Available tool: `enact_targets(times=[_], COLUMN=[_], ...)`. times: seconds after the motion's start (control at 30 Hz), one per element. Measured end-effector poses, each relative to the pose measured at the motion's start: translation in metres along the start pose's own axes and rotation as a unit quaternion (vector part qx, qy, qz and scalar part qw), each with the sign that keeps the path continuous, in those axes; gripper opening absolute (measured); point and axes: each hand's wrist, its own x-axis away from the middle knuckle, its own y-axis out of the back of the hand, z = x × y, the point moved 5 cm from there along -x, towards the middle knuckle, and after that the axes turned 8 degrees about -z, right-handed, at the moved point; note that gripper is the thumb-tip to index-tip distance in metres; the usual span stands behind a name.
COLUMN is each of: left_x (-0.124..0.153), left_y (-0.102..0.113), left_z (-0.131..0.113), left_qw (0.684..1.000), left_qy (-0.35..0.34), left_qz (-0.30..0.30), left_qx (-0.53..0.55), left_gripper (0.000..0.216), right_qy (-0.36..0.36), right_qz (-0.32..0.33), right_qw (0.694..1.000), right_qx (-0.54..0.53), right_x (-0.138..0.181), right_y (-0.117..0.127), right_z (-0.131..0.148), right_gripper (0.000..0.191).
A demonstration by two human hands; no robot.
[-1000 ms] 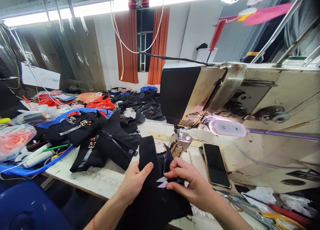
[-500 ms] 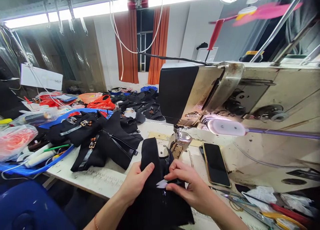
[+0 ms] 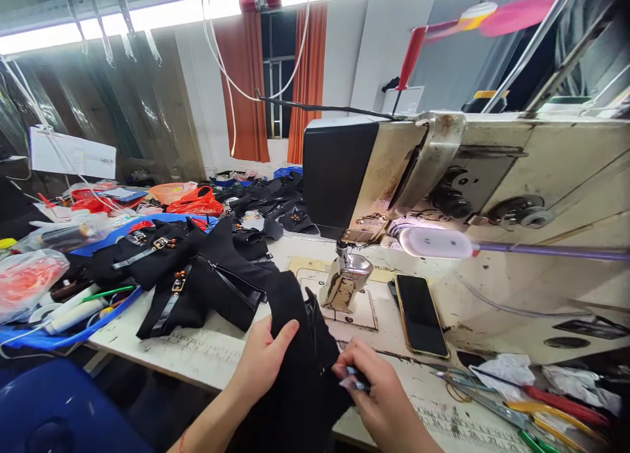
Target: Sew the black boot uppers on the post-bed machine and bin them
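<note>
Fabric panel (image 3: 295, 394), black, sits near-left of the sewing-machine post (image 3: 348, 282), pinched by the left hand (image 3: 266, 354); the right hand (image 3: 377, 381) grasps blurred snips (image 3: 352, 379). Fabric should be kept taut, snips angled clear.

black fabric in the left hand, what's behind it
Past the black fabric, more black pieces and the sewing machine's metal post show; the tabletop it overlaps and anything lying there are covered.
</note>
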Motion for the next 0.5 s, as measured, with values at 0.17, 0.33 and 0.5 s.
enact_targets(times=[0.17,0.33,0.5], left_x=[0.003,0.003,0.016], left_y=[0.022,0.049,0.074], left_z=[0.016,0.045,0.051], left_qw=[0.992,0.974,0.934], left_qy=[-0.028,-0.016,-0.094], left_qz=[-0.004,-0.047,-0.206], left_qx=[-0.125,-0.222,-0.275], left_gripper=[0.035,0.034,0.052], right_qy=[-0.207,-0.089,0.065], right_qz=[-0.071,-0.130,0.012], right_qw=[0.951,0.985,0.997], right_qx=[-0.218,-0.067,0.048], right_x=[-0.009,-0.019,0.003], right_y=[0.035,0.081,0.022], right_z=[-0.022,-0.024,-0.005], right_gripper=[0.040,0.039,0.030])
